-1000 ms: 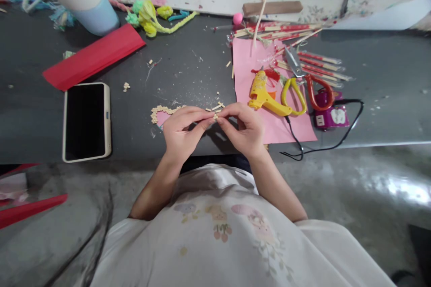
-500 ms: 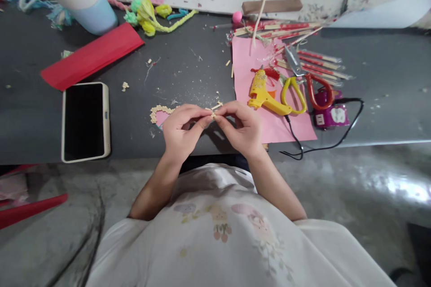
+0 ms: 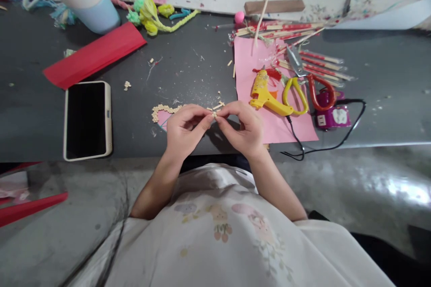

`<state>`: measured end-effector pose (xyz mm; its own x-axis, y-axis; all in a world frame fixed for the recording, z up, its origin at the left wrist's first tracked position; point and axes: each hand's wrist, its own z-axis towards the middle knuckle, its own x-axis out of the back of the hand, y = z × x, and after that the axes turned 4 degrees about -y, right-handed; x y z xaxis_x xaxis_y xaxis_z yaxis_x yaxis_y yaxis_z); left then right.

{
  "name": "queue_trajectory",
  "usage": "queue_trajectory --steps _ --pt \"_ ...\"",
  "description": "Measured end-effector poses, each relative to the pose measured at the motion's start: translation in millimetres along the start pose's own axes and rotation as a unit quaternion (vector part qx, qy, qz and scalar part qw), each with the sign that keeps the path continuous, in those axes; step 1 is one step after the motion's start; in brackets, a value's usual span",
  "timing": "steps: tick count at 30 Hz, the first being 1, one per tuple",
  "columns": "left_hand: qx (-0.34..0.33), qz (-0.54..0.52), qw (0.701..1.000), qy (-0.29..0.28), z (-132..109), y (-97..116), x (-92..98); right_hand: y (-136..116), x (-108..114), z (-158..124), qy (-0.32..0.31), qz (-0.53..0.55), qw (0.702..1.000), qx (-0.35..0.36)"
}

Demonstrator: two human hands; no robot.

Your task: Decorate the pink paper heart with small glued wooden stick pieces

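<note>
My left hand (image 3: 188, 130) and my right hand (image 3: 240, 128) meet fingertip to fingertip above the front of the dark table. Between both pinches is a small cluster of pale wooden pieces (image 3: 214, 115), partly covered by the fingers. Just beyond the fingertips lie short pale stick pieces (image 3: 218, 106). Beside and partly under my left hand rests a pink paper shape (image 3: 162, 118) with blue lines, edged by a row of small pale wooden bits (image 3: 164, 108). Its right part is hidden by the hand.
Right: yellow glue gun (image 3: 267, 98) and scissors (image 3: 321, 93) on pink paper (image 3: 244, 63), bundled sticks (image 3: 323, 66), purple power adapter (image 3: 332, 117) with black cord. Left: phone (image 3: 85, 121), red paper (image 3: 96, 56), white-and-blue bottle (image 3: 96, 13). Yellow yarn (image 3: 148, 15) and a wooden block (image 3: 274, 6) lie behind.
The view has shifted slightly, so the table things appear a little further right. Both hands keep the same pinch on the small wooden cluster.
</note>
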<state>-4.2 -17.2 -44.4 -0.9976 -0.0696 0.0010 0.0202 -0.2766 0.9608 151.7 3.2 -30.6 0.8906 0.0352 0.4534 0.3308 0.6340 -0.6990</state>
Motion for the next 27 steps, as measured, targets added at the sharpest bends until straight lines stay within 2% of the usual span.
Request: queue_trajectory --steps 13,27 --pt "-0.009 0.008 0.999 -0.031 0.1 -2.3 -0.6 7.7 10.6 -0.8 -0.056 0.005 0.998 -0.022" --pt "0.008 -0.024 0.998 -0.056 -0.3 -1.1 -0.4 9.0 14.0 -0.4 -0.07 0.026 0.997 -0.017"
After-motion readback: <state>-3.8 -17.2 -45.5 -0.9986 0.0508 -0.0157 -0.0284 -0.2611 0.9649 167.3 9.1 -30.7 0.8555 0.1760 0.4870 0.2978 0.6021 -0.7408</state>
